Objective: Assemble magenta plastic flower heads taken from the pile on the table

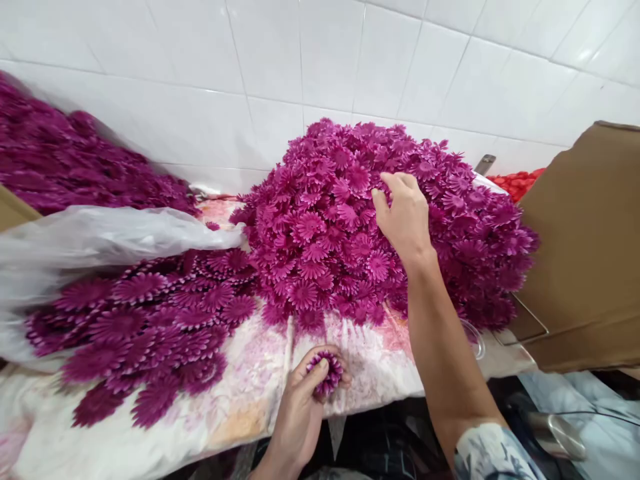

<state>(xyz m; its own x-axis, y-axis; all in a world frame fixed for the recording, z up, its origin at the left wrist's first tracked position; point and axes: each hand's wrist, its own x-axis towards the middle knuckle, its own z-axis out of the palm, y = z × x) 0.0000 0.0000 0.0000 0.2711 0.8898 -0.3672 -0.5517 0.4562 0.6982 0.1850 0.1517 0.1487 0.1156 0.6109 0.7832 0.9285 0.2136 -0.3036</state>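
My left hand [311,387] is closed around a small stack of purple artificial flower heads [327,375], thumb resting on its top, just above the front edge of the cloth. My right hand [404,210] reaches over a large heap of loose purple artificial flower heads [320,233]. Its thumb and forefinger are apart, and nothing shows between them; the other fingertips are partly hidden. Left of the heap lie many stacked strands of flower heads [150,320], fanned toward the cloth's front edge.
A patterned cloth [240,400] covers the table. Clear plastic [120,230] lies at the left, with another purple pile [75,160] behind it. Brown cardboard [580,253] stands at the right, near red pieces [517,183]. A white tiled wall [270,60] closes the back.
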